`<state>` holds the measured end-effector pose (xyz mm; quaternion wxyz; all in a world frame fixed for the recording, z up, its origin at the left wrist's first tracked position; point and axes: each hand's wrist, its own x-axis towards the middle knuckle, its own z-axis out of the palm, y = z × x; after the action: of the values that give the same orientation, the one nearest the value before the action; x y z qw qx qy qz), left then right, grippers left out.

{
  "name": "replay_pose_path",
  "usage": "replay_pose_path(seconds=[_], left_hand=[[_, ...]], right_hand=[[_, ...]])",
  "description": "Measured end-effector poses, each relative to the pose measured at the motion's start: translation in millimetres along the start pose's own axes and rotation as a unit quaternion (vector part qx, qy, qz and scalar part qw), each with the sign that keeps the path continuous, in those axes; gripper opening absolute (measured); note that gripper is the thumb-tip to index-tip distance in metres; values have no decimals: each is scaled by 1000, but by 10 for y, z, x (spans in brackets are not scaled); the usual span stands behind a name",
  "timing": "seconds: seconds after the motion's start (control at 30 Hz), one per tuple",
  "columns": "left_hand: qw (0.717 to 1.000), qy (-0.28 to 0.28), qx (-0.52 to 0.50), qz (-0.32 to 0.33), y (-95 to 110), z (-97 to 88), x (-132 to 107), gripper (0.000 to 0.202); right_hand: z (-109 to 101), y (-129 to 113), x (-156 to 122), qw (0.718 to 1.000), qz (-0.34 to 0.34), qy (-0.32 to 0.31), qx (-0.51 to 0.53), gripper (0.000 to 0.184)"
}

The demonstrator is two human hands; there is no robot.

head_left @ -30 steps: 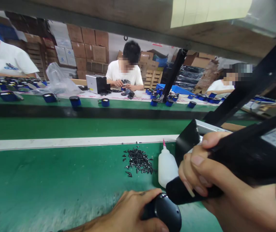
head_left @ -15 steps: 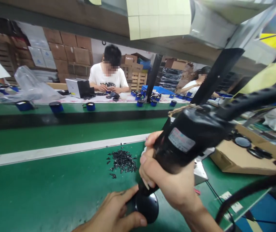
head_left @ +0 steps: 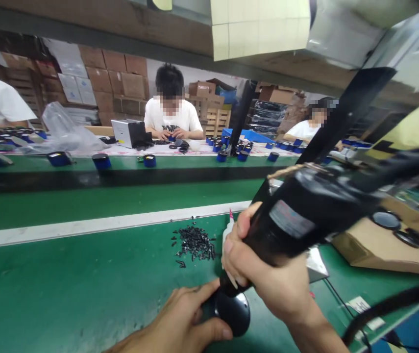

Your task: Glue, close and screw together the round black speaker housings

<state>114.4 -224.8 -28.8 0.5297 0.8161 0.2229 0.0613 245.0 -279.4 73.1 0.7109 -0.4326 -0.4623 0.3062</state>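
My right hand (head_left: pixel 257 260) is wrapped round a black electric screwdriver (head_left: pixel 286 220) with a label on its body and a thick black cable at its top. The tool tilts down to the left, its lower end over a round, shiny black part (head_left: pixel 235 314) on the green bench. My left hand (head_left: pixel 187 314) grips that part from the left, thumb along the near edge and index finger reaching to the tool's tip. The exact contact at the tip is hidden. Beyond the hands lies a pile of small black pieces (head_left: pixel 196 242). A white bottle with a red tip (head_left: pixel 228 226) is partly behind my right hand.
A cardboard box (head_left: pixel 371 245) with round black parts sits at the right. A white strip (head_left: pixel 84 226) crosses the green bench (head_left: pixel 65 289). Several blue-sided round parts (head_left: pixel 101 161) line the far ledge. Co-workers sit opposite; a shelf (head_left: pixel 121 29) hangs overhead.
My view has turned a little to the left, so the scene sits further right. Both hands, the screwdriver and the round part keep the same places relative to each other.
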Motion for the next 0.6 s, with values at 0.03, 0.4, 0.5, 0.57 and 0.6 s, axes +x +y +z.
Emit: replay_pose_path(seconds=[0.03,0.4,0.5,0.57,0.6], left_hand=[[1000,-3,-1,-13,-19,3,10,53],[999,-18,40,15,5,-37,24,63],[999,-5,39,-7,29,-25,25,62],[999,-4,28,-30,36,-11,25,63],[999,-3,22,-40,36,-6,21,64]], right_hand=[[-50,-65,6,1000,-5,10,-1,19],[-1015,-594,346,959,-142,212,-125,23],[-1062,-470,393,963,-103,213,-124,22],[-1038,-454,343,966,-78,214,-122,23],[-1002,-460,293,968,-62,212,-120,23]])
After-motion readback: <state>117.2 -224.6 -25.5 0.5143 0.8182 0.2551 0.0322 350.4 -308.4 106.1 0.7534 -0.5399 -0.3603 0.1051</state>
